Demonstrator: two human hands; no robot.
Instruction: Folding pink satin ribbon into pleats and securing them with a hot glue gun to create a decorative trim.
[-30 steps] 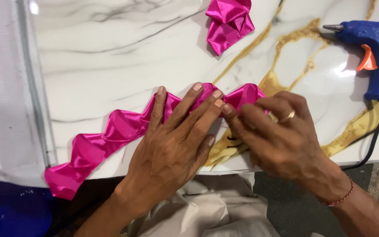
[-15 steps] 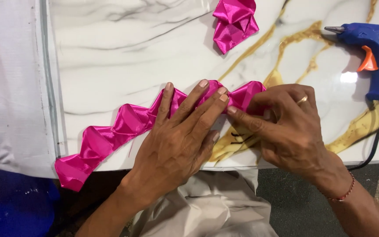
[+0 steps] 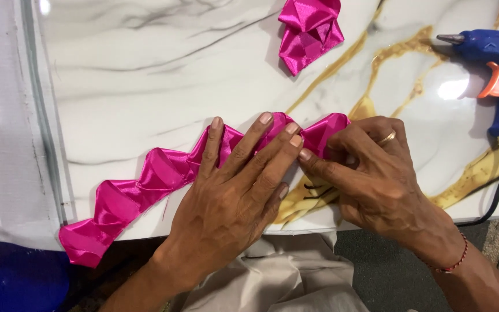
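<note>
White marble-look tabletop (image 3: 145, 75) with gold veins, pale cloth along its left edge. Head view only: we press our left hand (image 3: 232, 196) flat, fingers spread, on a folded pink satin ribbon (image 3: 145, 179) that runs from the near left corner, where its end hangs off the edge, up toward the middle. Our right hand (image 3: 371, 173), ring on one finger, has its grip pinched on the ribbon's right-end fold (image 3: 330, 130), just beside the left fingertips. A second folded pink piece (image 3: 310, 32) lies near the far edge. A blue glue gun (image 3: 498, 75) sits at the right edge, cord trailing off. Risk as we judge it: slippery satin could spring open if either hand eases; the overhanging end could drag the strip off.
</note>
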